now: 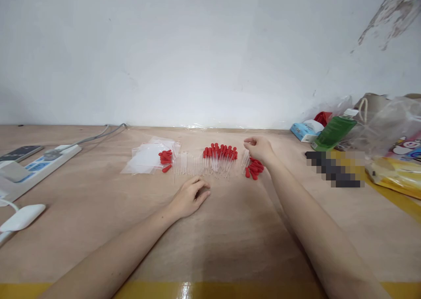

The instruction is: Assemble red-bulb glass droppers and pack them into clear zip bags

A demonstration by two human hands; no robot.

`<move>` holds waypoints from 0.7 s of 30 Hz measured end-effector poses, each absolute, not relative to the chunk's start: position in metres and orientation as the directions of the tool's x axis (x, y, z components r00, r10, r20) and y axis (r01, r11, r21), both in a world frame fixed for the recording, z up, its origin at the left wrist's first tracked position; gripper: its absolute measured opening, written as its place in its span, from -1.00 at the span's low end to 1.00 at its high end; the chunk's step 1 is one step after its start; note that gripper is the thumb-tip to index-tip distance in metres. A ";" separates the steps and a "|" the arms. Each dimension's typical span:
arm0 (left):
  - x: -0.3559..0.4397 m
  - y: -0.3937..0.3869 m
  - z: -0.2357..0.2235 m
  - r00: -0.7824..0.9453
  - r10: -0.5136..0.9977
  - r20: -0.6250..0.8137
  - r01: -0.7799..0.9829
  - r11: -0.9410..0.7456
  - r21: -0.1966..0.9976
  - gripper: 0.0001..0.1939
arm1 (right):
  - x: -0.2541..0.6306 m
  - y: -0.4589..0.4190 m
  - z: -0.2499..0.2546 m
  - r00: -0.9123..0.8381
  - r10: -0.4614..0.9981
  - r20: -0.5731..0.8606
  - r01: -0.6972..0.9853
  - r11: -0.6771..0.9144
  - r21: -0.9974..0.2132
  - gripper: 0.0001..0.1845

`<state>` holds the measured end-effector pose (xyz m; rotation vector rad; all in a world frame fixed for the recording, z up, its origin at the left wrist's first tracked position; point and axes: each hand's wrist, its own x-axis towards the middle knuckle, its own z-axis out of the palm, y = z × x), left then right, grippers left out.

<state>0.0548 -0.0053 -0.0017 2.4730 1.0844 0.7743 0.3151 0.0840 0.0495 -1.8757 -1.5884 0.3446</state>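
A row of assembled droppers with red rubber bulbs [219, 156] lies in the middle of the wooden table [230, 228]. To its left lie bare glass tubes [184, 164] and a small heap of red bulbs [165, 158] on clear plastic bags [144, 158]. Another heap of red bulbs [254, 168] lies to the right. My right hand [259, 148] hovers over that heap with fingers pinched together; what they hold is too small to name. My left hand [190, 198] rests on the table just in front of the tubes, fingers loosely curled and apart, holding nothing.
A white power strip [42, 165] with a grey cable, a phone [19, 153] and a white charger [22, 217] sit at the left. At the right are a green bottle [333, 133], a blue box [301, 132] and plastic bags [394, 149]. A white wall stands behind.
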 end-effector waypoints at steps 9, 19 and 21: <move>0.054 -0.006 -0.001 0.565 0.746 0.353 0.564 -0.661 0.494 -0.87 | 0.326 0.107 0.037 0.364 0.924 0.120 0.884 -0.302 -0.356 -0.65; 0.057 -0.008 -0.001 0.539 0.756 0.371 0.595 -0.653 0.468 -0.86 | 0.310 0.118 0.032 0.413 0.910 -0.029 0.883 -0.408 -0.231 -0.60; 0.054 -0.005 0.002 0.478 0.761 0.439 0.653 -0.642 0.403 -0.87 | 0.311 0.117 0.030 0.426 0.904 -0.033 0.877 -0.421 -0.232 -0.59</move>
